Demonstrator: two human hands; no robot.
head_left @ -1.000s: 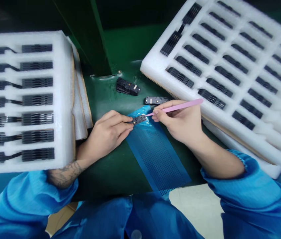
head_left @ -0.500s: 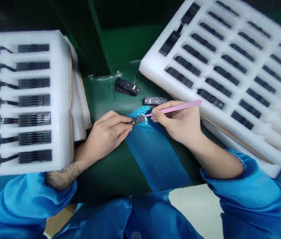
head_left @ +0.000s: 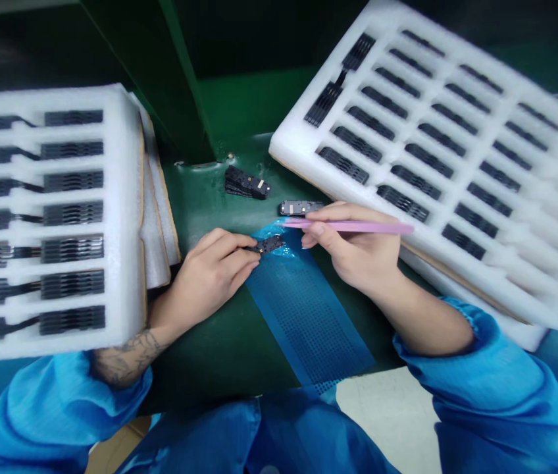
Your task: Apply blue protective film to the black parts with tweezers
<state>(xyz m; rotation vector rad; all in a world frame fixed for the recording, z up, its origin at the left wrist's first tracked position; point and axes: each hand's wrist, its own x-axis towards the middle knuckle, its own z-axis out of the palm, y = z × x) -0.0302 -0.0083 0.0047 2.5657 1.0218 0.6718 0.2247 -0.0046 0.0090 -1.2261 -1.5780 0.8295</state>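
Observation:
A small black electronic module [head_left: 270,245] lies over the far end of a blue perforated film strip [head_left: 311,316]. My left hand [head_left: 216,271] is closed on the module's left end between thumb and fingers. Pink tweezers [head_left: 358,226] sit in my right hand [head_left: 362,247], their tips pointing left just above and beyond the module, apart from it. Right behind my right fingers is another black module [head_left: 295,207], partly covered by them. Farther back, a fanned stack of similar modules [head_left: 247,183] rests on the green bench.
White foam trays [head_left: 124,197] filled with rows of black parts are stacked at the left. On the right, another tilted foam tray [head_left: 291,141] holds more black parts, with several vacant slots at its right side. A green post [head_left: 175,85] rises behind the bench.
The tweezers' tips have lifted off the module and swung away from me, and the tweezers lie flatter. My left hand keeps its hold. The whole view has shifted slightly.

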